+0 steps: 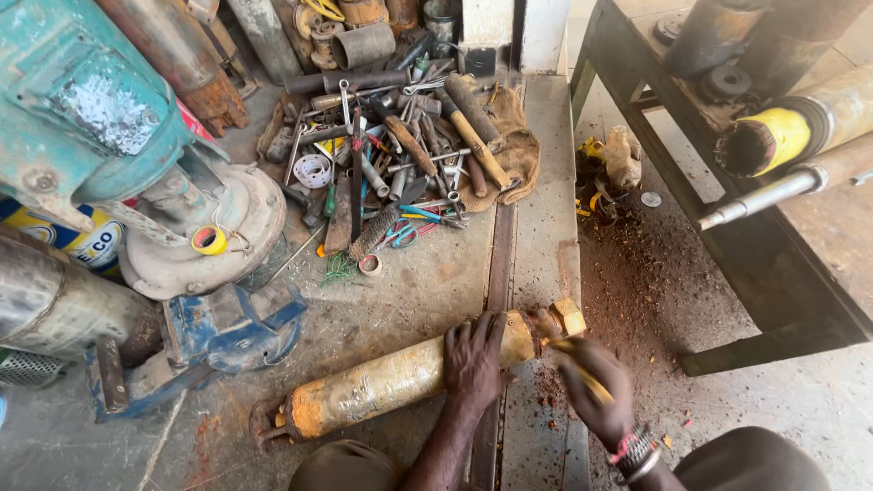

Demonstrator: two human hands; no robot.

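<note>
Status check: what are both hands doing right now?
Left hand flat on rusty cylinder. Right hand works yellow tool at its brass end. Nothing blocking.

Your left hand lies flat on top of a rusty yellow cylinder, which rests on its side across the concrete floor and over a metal rail set in it. Your right hand grips a thin yellow tool, blurred, against the cylinder's brass-coloured nut end. Reddish filings cover the floor just beside that end. Beyond the cylinder lies a heap of hand tools. A blue vise stands near the cylinder's other end, with 1 roll of yellow tape behind it.
</note>
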